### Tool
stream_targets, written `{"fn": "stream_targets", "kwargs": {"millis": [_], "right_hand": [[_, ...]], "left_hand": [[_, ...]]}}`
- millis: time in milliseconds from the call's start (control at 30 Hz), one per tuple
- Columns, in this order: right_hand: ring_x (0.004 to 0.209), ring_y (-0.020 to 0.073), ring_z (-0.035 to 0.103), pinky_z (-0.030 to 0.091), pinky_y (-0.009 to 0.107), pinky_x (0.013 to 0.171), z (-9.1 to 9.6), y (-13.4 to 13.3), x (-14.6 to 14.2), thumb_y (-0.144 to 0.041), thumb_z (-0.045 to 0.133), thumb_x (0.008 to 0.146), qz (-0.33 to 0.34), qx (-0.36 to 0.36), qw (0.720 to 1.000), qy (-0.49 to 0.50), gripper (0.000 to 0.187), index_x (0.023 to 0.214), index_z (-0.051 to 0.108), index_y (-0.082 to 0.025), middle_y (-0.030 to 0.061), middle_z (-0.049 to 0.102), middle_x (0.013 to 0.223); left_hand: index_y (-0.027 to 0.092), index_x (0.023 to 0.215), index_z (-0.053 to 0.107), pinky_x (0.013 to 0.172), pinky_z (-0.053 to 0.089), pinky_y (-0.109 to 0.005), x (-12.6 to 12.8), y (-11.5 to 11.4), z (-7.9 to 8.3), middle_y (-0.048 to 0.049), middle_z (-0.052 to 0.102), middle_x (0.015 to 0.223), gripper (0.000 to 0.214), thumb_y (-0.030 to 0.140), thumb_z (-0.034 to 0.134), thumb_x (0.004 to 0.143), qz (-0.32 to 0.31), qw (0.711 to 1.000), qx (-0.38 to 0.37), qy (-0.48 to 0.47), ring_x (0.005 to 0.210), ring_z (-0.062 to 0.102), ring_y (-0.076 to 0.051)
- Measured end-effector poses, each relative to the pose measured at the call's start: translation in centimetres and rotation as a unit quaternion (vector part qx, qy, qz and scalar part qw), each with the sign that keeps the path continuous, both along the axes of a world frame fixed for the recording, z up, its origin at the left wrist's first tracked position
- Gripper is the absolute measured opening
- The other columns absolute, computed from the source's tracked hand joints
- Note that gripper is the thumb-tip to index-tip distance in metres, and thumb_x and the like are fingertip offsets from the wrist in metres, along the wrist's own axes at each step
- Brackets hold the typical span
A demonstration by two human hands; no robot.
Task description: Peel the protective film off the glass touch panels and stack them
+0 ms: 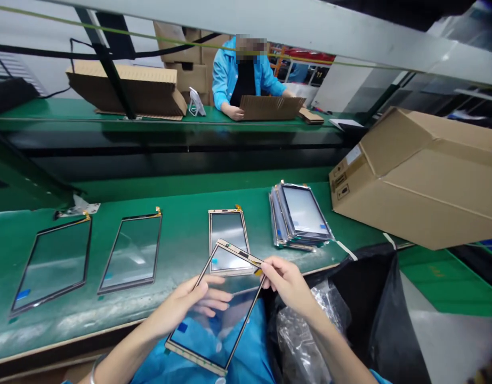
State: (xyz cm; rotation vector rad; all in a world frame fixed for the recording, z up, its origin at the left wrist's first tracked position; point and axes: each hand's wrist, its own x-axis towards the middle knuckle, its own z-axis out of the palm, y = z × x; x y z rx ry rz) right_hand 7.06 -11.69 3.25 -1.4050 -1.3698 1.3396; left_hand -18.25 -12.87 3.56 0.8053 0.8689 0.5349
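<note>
At the far left, a framed panel (51,264) and a second panel (131,250) lay flat on a green bench (182,234). The person's left hand (198,298) loosely held the left edge of the held panel (225,322), its thumb near the frame and its fingers partly spread behind the clear sheet, visible through it. This panel was tilted above the lap, in front of the bench edge. Thin and glass-like, it was probably light and stiff, slick across its face, and likely to crack if bent or knocked. The narrow dark frame seemed the best place to grip; the gold ribbon tab (258,271) looked delicate and best left unpinched. At the panel's upper right corner, the right hand (283,277) was closed in a pinch, thumb and fingers just beside that tab. Farther right stood a stack of panels (304,213), then a cardboard box (421,181).
</note>
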Motion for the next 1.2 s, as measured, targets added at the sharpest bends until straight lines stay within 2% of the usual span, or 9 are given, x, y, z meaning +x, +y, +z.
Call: {"fn": "stream_targets", "kwargs": {"millis": [100,300,400,567,733,933,1000,1133,1200], "right_hand": [[0.047,0.013,0.052,0.044,0.025,0.048,-0.8,-0.3,-0.7,-0.056,0.055,0.083,-0.049,0.031,0.998,0.003,0.04,0.066,0.057,-0.02,-0.0009,0.057,0.054],[0.075,0.0181,0.06,0.046,0.029,0.07,1.8,1.6,-0.9,-0.035,0.049,0.091,0.083,0.157,0.976,-0.126,0.026,0.077,0.064,-0.019,0.0046,0.064,0.079],[0.078,0.0168,0.057,0.044,0.028,0.071,4.8,2.5,-1.7,-0.026,0.049,0.092,0.176,0.226,0.939,-0.19,0.013,0.091,0.061,-0.021,0.0034,0.061,0.084],[0.073,0.0154,0.051,0.04,0.028,0.065,7.9,3.0,-2.7,-0.024,0.039,0.097,0.312,0.291,0.858,-0.285,0.021,0.085,0.055,-0.02,0.0027,0.055,0.08],[0.074,0.0158,0.05,0.042,0.027,0.064,7.9,2.8,-2.7,-0.02,0.034,0.098,0.339,0.337,0.805,-0.352,0.024,0.083,0.053,-0.018,0.005,0.055,0.082],[0.072,0.0163,0.051,0.042,0.027,0.059,6.5,2.5,-2.7,-0.01,0.029,0.097,0.285,0.501,0.723,-0.38,0.028,0.087,0.055,-0.015,0.0083,0.059,0.083],[0.073,0.0161,0.054,0.044,0.027,0.061,6.1,1.8,-2.4,-0.01,0.031,0.096,0.274,0.509,0.744,-0.336,0.024,0.092,0.054,-0.016,0.0087,0.061,0.087],[0.073,0.0132,0.062,0.05,0.027,0.064,6.4,-0.6,-0.1,-0.015,0.036,0.097,0.275,0.273,0.915,-0.11,0.014,0.089,0.046,-0.022,0.0057,0.065,0.091],[0.061,0.0114,0.06,0.049,0.024,0.056,7.0,-1.5,1.6,-0.017,0.035,0.098,0.224,0.183,0.957,0.008,0.014,0.087,0.042,-0.024,0.0001,0.065,0.076]], "left_hand": [[0.017,0.116,0.057,0.083,0.048,-0.035,-0.3,-0.1,0.3,-0.0158,0.069,0.113,0.039,0.041,0.061,0.085,-0.016,0.998,0.054,0.018,0.101,0.066,-0.026],[0.017,0.117,0.06,0.082,0.05,-0.032,-1.5,-0.7,2.1,-0.0108,0.071,0.109,0.031,0.028,0.054,0.088,-0.074,0.987,0.103,0.1,0.099,0.067,-0.023],[0.021,0.119,0.062,0.087,0.049,-0.031,-1.7,-0.9,2.6,-0.0067,0.072,0.109,0.033,0.025,0.052,0.088,-0.105,0.971,0.169,0.134,0.101,0.066,-0.023],[0.024,0.12,0.062,0.088,0.048,-0.027,-1.8,-1.0,3.0,-0.0031,0.07,0.113,0.034,0.024,0.05,0.088,-0.127,0.956,0.211,0.16,0.102,0.066,-0.022],[0.02,0.118,0.061,0.088,0.049,-0.028,-2.0,-1.0,3.3,-0.0051,0.07,0.112,0.032,0.024,0.05,0.089,-0.143,0.958,0.196,0.154,0.102,0.066,-0.021],[0.015,0.114,0.055,0.085,0.051,-0.034,-2.1,-0.4,2.6,-0.0126,0.071,0.109,0.029,0.031,0.05,0.091,-0.181,0.97,0.137,0.09,0.098,0.067,-0.022],[0.015,0.112,0.054,0.08,0.052,-0.033,-2.4,0.2,2.1,-0.0154,0.07,0.111,0.03,0.035,0.053,0.09,-0.177,0.977,0.102,0.057,0.097,0.068,-0.023],[0.016,0.111,0.052,0.072,0.053,-0.027,-3.9,1.8,0.8,-0.0163,0.068,0.114,0.033,0.037,0.06,0.086,-0.137,0.99,0.035,0.011,0.098,0.068,-0.023],[0.016,0.109,0.053,0.072,0.053,-0.027,-4.7,2.5,0.4,-0.0157,0.068,0.114,0.033,0.036,0.062,0.084,-0.12,0.993,0.017,0.013,0.097,0.069,-0.023]]}}
